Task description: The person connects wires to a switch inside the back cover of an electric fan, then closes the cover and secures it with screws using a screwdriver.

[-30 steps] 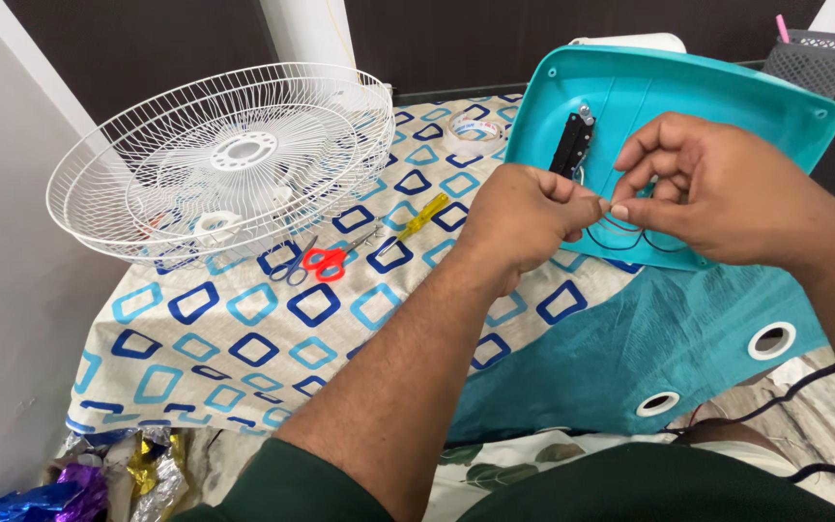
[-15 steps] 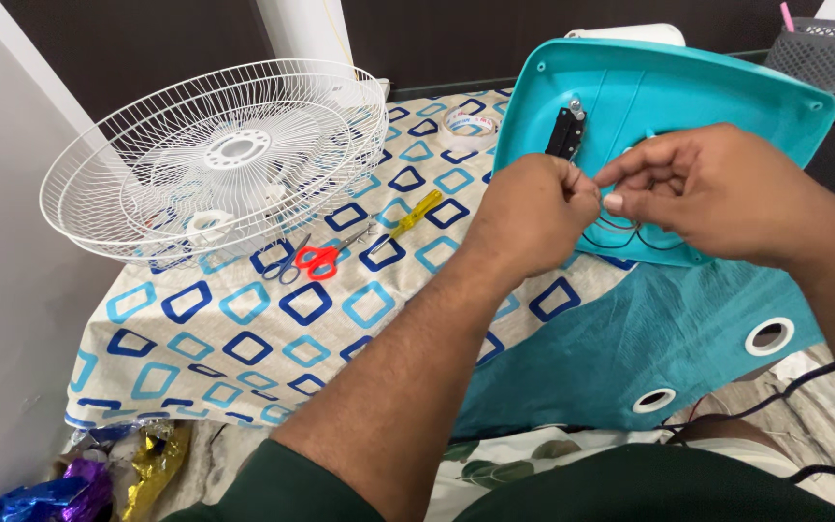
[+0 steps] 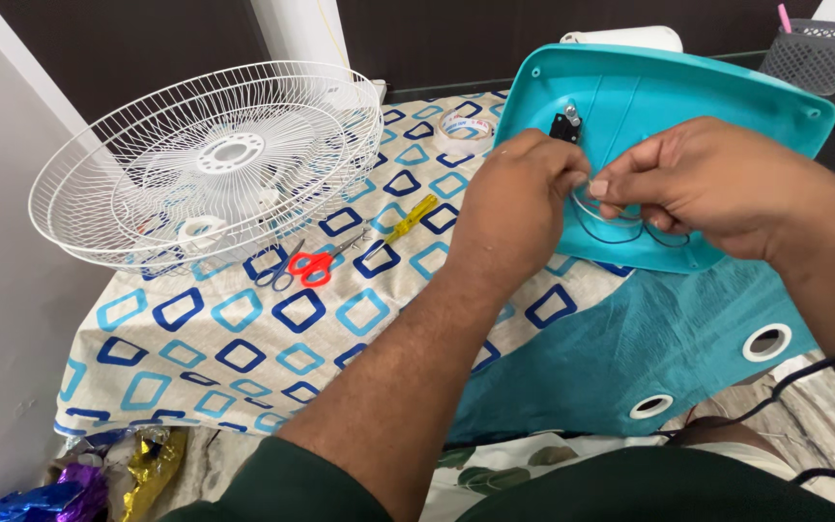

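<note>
Hands meet over the turquoise plastic fan base (image 3: 688, 97), which lies upside down at the far right corner of the bed with the patterned cloth (image 3: 244, 338). The left hand (image 3: 514, 208) and the right hand (image 3: 698, 184) are both closed, pinching thin wires (image 3: 620, 235) between thumb and fingers, just below the small black switch part (image 3: 564, 126) on the base. The white wire fan grille (image 3: 210, 159) rests at the far left corner. Near it, on the cloth, lie the red-handled scissors (image 3: 306, 266) and the yellow screwdriver (image 3: 410, 217). A tape roll (image 3: 464, 126) lies at the far edge.
</note>
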